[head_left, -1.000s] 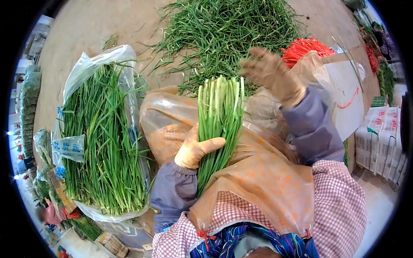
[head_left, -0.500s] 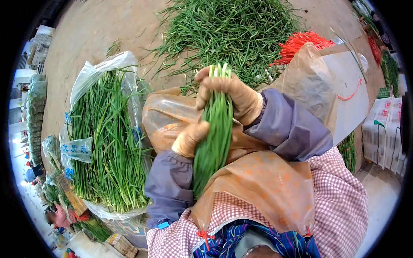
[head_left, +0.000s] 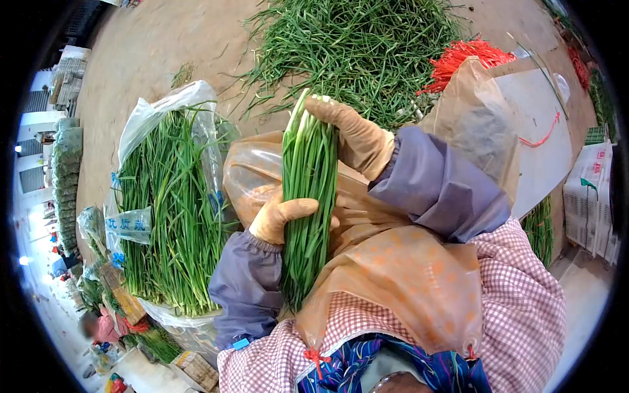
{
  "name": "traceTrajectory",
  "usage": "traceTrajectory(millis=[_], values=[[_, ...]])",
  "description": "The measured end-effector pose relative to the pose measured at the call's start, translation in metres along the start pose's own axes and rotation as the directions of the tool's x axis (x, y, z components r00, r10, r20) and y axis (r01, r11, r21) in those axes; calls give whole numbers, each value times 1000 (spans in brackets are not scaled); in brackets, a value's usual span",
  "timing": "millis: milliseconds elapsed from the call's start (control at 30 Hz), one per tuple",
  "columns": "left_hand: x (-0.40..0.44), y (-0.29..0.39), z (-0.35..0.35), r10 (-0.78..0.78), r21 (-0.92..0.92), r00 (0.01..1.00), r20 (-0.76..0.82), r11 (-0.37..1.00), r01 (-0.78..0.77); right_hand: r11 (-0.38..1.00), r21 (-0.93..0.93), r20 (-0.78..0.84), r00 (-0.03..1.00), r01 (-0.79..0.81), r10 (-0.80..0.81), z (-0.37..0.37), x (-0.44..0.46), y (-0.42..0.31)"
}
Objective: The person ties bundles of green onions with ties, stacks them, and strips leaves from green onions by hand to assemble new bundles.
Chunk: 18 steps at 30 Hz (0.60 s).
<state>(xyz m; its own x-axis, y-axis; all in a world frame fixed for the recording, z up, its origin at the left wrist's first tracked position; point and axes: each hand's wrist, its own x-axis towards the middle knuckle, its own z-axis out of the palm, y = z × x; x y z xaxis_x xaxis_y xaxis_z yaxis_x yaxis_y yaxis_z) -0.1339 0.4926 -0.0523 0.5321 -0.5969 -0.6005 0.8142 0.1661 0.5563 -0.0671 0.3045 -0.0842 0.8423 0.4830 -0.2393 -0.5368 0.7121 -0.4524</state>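
Observation:
A bunch of garlic chives [head_left: 308, 216] stands almost upright over my lap, its pale stem ends at the top and dark green leaf tips below. My left hand [head_left: 280, 217], in a tan glove, grips it around the lower middle, thumb across the front and fingers behind. My right hand [head_left: 359, 134], gloved too, lies along the upper right side with its fingers bent over the stem ends; its fingertips are partly hidden. One stalk group sticks up slightly at the upper left.
An open plastic bag of chives [head_left: 173, 216] stands at my left. Loose green leaves [head_left: 360, 56] lie heaped on the floor ahead. Red ties [head_left: 462, 62] and a pale board [head_left: 540, 141] are at the right, with white crates [head_left: 588, 196] beyond. A co-worker in pink [head_left: 107, 327] sits far left.
The bunch has swung left and more upright, its front now facing me. My right hand has shifted from wrapping the upper stems to their right side and top. My left thumb now crosses the front.

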Motion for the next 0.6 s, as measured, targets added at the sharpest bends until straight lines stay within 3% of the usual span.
traceTrajectory(millis=[133,233,367,400,433,500,600], values=[[2,-23,-3,-30,-218,992,126,974,58,999,-26,52,998,46,-45,-8,-3,1],[9,-39,0,-11,-329,986,164,942,65,954,-295,29,999,53,-46,-24,-11,-2],[9,-47,-4,-6,-324,981,195,943,70,732,-676,122,992,85,-3,-37,-14,-31],[9,-47,-3,9,-334,982,190,941,55,679,-709,198,978,192,-70,-42,-10,-47],[10,-47,0,24,-342,982,185,939,42,688,-688,167,973,232,-161,-51,-3,-63],[9,-45,10,59,-381,984,168,924,10,775,-540,134,943,327,-304,-54,0,-99],[12,-51,0,56,-386,983,177,922,17,338,-906,151,942,253,-301,-30,-7,-81]])
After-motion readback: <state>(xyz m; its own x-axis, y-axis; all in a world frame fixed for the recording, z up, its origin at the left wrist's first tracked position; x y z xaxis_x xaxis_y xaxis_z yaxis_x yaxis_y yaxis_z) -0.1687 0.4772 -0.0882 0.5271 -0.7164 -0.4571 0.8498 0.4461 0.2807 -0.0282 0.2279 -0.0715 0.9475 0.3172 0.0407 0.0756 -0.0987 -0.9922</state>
